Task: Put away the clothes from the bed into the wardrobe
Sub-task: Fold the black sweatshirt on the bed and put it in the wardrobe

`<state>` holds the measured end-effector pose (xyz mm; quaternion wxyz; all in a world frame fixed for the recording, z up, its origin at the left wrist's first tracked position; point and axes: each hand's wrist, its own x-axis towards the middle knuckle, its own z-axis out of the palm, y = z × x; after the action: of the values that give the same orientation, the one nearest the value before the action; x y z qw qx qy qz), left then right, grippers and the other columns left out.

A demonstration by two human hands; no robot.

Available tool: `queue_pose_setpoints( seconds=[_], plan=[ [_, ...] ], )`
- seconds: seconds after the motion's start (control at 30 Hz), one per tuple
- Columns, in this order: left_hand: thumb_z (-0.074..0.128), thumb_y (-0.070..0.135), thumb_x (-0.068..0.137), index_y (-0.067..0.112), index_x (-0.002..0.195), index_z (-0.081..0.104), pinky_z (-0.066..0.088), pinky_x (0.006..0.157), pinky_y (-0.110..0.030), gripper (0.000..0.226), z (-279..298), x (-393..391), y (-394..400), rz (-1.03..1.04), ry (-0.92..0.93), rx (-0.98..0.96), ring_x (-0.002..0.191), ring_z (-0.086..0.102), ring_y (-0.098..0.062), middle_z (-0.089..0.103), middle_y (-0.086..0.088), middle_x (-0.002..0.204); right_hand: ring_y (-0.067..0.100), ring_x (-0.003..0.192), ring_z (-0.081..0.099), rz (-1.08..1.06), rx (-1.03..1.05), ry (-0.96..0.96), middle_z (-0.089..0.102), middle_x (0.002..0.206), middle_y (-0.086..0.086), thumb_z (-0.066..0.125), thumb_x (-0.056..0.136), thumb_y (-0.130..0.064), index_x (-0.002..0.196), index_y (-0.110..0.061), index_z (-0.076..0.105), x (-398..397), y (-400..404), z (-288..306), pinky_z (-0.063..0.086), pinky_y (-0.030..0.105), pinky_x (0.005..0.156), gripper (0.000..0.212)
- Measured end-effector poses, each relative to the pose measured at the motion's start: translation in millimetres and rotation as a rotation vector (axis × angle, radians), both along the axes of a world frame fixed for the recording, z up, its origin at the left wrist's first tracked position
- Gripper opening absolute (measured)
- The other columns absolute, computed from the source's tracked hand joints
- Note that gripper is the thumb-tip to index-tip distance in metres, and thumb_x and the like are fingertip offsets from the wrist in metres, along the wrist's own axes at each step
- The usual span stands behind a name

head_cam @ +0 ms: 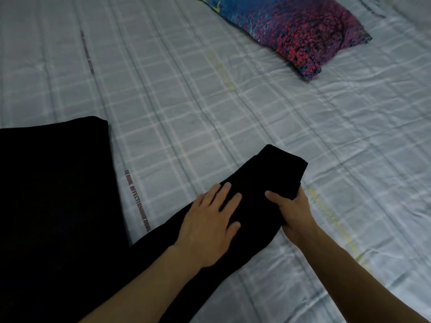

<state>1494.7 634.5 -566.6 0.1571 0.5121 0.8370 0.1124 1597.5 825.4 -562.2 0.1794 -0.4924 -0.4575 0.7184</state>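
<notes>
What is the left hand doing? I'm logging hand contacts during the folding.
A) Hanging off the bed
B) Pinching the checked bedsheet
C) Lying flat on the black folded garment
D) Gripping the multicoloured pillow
C: the left hand lies flat, fingers spread, on the black folded garment.

Two hands in frame, left hand and right hand, at lower centre. One black garment under them. One multicoloured pillow, upper right. One checked bedsheet.
</notes>
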Motion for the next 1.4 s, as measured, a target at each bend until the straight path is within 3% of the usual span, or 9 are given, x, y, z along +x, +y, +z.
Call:
queue_pose_setpoints(
  seconds=[0.07,0.17,0.5,0.63,0.8,0.93,1.1,1.27,1.4],
  plan=[
    [0.018,0.066,0.098,0.033,0.159,-0.006,0.003,0.125,-0.050,0.074,-18.9,4.9,-1.6,-0.077,0.022,-0.147,0.153,-0.016,-0.023,-0.017,-0.001,0.167,0.027,0.106,0.069,-0.013,0.071,-0.033,0.070,0.118,0.009,0.075,0.080,0.005,0.124,-0.015,0.056,-3.5,0.5,-1.0,0.056,0.053,0.093,0.053],
    [0.014,0.072,0.095,0.033,0.157,-0.016,-0.004,0.123,-0.053,0.079,-30.6,4.1,-1.8,-0.073,0.063,-0.199,0.151,-0.023,-0.023,-0.025,0.001,0.164,0.017,0.101,0.069,0.010,0.218,-0.097,0.069,0.110,-0.001,0.073,0.086,-0.001,0.108,-0.030,0.056,-10.6,-2.7,3.9,0.058,0.044,0.090,0.040],
    [0.039,0.044,0.103,0.019,0.147,0.049,0.028,0.119,-0.042,0.052,29.6,13.0,-5.9,0.196,0.066,0.298,0.148,0.029,-0.023,0.036,-0.005,0.159,0.017,0.105,0.069,-0.030,0.336,0.176,0.071,0.112,0.000,0.066,0.092,-0.001,0.109,-0.029,0.059,-46.6,8.9,41.3,0.058,0.034,0.088,0.033],
    [0.032,0.041,0.103,0.026,0.138,0.058,0.042,0.112,-0.047,0.046,4.4,13.9,-46.4,0.151,0.073,0.071,0.144,0.037,-0.021,0.040,-0.002,0.157,0.015,0.101,0.068,0.072,0.188,-0.027,0.066,0.119,0.007,0.072,0.089,-0.019,0.119,-0.021,0.054,-65.7,8.0,11.3,0.058,0.035,0.090,0.034],
    [0.034,0.050,0.099,0.028,0.146,0.048,0.028,0.114,-0.046,0.054,-7.2,17.5,-86.2,0.088,0.128,-0.119,0.148,0.032,-0.024,0.033,-0.004,0.161,0.013,0.105,0.064,0.147,0.197,-0.181,0.063,0.119,-0.004,0.082,0.078,-0.021,0.134,-0.017,0.044,-45.9,-21.6,4.9,0.056,0.035,0.090,0.068],
    [0.046,0.052,0.090,0.024,0.125,0.066,0.053,0.090,-0.041,0.049,1.4,20.1,-121.5,0.141,0.127,-0.071,0.112,0.060,-0.023,0.058,-0.001,0.135,0.018,0.103,0.068,0.187,0.161,-0.259,0.068,0.115,-0.003,0.086,0.073,-0.026,0.126,-0.021,0.052,-10.0,-65.5,-3.5,0.060,0.044,0.087,0.063],
    [0.045,0.042,0.090,0.022,0.087,0.069,0.044,0.063,-0.027,0.032,1.5,19.5,-159.3,0.190,0.220,-0.011,0.064,0.053,-0.012,0.058,0.007,0.076,0.018,0.101,0.071,0.245,0.085,-0.179,0.071,0.115,-0.004,0.082,0.079,-0.015,0.129,-0.025,0.054,0.4,-87.8,-4.4,0.062,0.043,0.078,0.058],
    [0.056,0.043,0.092,0.019,0.085,0.067,0.038,0.068,-0.029,0.027,20.3,14.9,-167.2,0.278,0.248,0.201,0.067,0.052,-0.013,0.058,0.005,0.073,0.022,0.109,0.067,0.177,0.111,-0.192,0.067,0.124,0.000,0.071,0.088,-0.009,0.136,-0.020,0.052,-7.1,-89.4,-3.0,0.059,0.049,0.088,0.053],
    [0.043,0.044,0.097,0.024,0.082,0.065,0.038,0.073,-0.033,0.034,27.1,1.3,-170.7,0.356,0.200,0.055,0.065,0.053,-0.014,0.060,0.009,0.069,0.021,0.108,0.069,0.138,0.076,-0.129,0.069,0.122,0.000,0.070,0.091,-0.018,0.134,-0.018,0.055,-10.5,-91.2,2.5,0.058,0.048,0.091,0.046]
  ],
)
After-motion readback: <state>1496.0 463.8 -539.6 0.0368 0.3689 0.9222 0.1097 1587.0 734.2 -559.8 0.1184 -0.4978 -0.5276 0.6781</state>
